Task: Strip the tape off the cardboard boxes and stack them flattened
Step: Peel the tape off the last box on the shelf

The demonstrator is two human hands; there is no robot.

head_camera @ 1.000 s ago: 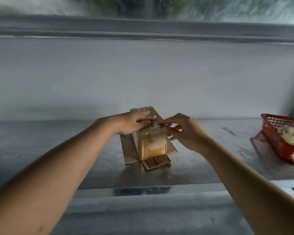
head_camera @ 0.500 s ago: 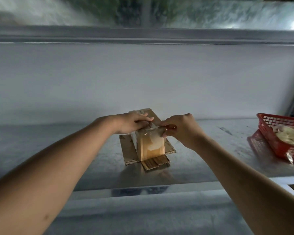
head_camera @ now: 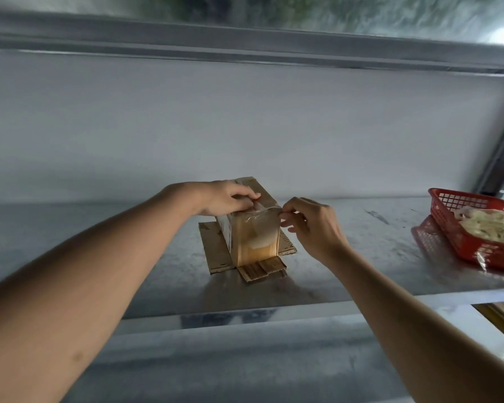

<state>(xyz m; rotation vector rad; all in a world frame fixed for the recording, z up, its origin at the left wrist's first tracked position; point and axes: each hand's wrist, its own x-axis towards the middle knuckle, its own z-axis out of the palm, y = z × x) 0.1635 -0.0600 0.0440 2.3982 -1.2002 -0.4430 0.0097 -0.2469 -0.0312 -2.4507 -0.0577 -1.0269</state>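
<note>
Left hand presses flat on the cardboard box (flaps splayed) — right hand pinches the tape at its corner.

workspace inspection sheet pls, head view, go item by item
surface: grey metal counter, scuffed.
job's things: small brown cardboard box upright, bottom flaps splayed flat on the counter; clear tape strip partly lifted at its top near edge.
clutter: red plastic mesh basket at right, holding pale crumpled material.
grippers: left hand presses the box top; right hand pinches the tape at the box's top right corner.
cables: nothing seen.
surroundings: pale wall behind, metal rail above.
</note>
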